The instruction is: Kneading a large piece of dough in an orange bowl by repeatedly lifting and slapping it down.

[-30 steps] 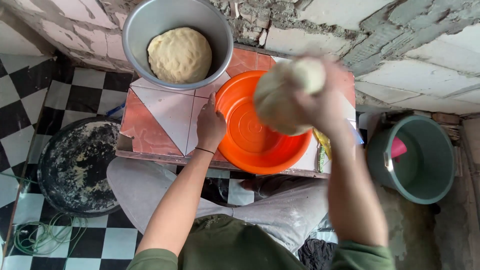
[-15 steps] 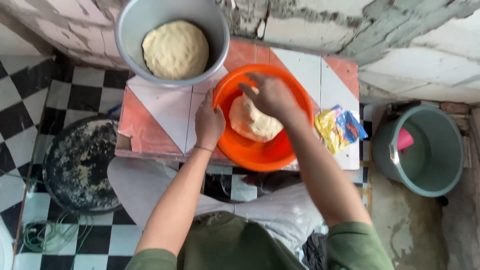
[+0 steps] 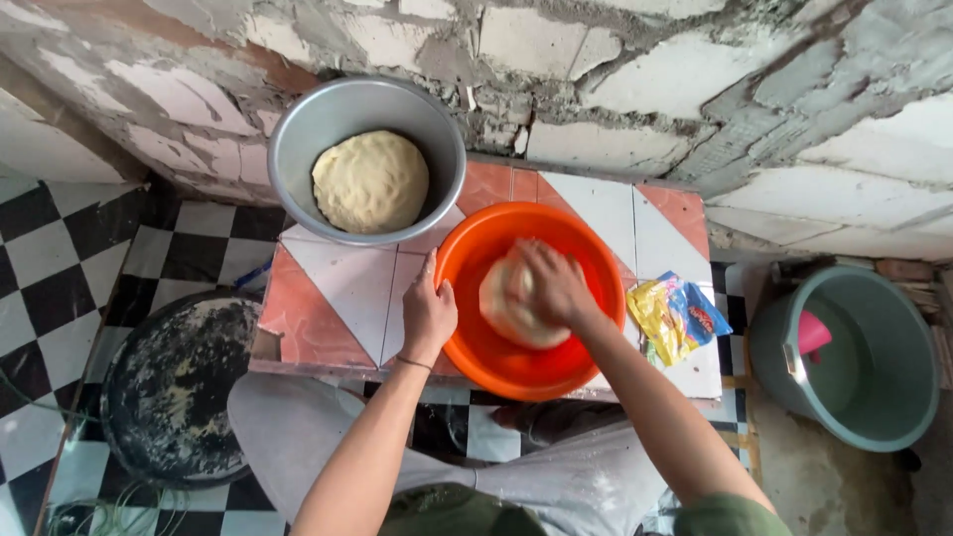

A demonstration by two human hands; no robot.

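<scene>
orange basin (image 3: 496, 357) steadied, right hand (image 3: 551, 283) pressing dough (image 3: 506, 313)

A tiled table (image 3: 338, 288) crowded at the back and right: a metal bowl (image 3: 367, 159) against the rough wall (image 3: 615, 89), an orange basin (image 3: 531, 298) just beside it, a yellow packet (image 3: 675, 316) near the right edge. Bare tiles lie open at the front left, beside the left hand (image 3: 429, 316) gripping the basin's rim; a dark round pan (image 3: 174, 387) blocks the floor below
</scene>
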